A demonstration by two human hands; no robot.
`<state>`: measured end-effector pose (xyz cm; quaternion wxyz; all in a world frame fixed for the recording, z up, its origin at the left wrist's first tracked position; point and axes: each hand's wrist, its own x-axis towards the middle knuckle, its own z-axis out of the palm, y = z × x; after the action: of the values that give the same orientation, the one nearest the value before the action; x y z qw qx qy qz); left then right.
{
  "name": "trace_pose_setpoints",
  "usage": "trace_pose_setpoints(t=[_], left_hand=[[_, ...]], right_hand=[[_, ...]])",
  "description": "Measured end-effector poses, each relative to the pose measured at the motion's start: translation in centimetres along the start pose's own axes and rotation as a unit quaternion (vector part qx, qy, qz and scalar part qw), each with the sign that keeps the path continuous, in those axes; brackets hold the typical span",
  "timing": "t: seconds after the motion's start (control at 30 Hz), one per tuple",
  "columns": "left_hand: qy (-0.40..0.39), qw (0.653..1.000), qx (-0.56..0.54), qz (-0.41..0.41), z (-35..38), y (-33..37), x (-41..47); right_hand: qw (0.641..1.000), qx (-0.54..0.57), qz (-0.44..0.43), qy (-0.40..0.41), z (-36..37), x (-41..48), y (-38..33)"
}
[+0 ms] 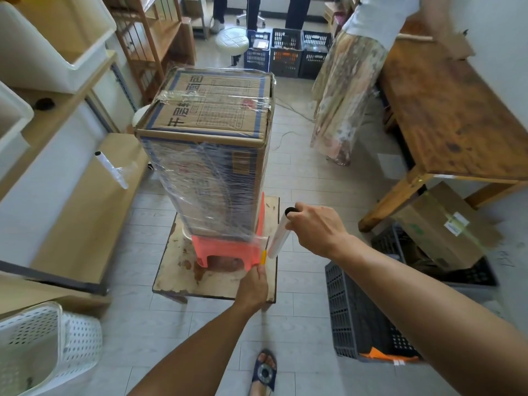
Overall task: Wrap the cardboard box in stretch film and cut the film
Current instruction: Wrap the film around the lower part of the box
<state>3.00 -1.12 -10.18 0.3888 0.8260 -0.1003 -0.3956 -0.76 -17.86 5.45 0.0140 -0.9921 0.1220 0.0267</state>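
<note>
The yellow cutter (pixel 263 257) shows only a short tip above the left hand (pixel 253 284); its blade is too small and blurred to make out, and the fingers wrapped round it face away. The film roll (pixel 279 234) is partly covered at its top by the right hand (pixel 315 228), whose fingertips are out of sight. The pink stool (pixel 225 250) under the cardboard box (pixel 211 138) is half hidden by the box and film. At 12 o'clock, two standing people (pixel 257 10) are cut off by the top edge. At 7 o'clock the white basket (pixel 43 347) runs off the frame, blurred.
</note>
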Motion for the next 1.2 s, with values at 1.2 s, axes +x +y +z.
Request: trace_pose_setpoints(t=[1.2], left_hand=[[-0.006,0.999,-0.037,-0.018,2.6,-0.4,3.6]], right_hand=[[0.998,0.002,-0.055,0.013,-0.4,0.4,1.1]])
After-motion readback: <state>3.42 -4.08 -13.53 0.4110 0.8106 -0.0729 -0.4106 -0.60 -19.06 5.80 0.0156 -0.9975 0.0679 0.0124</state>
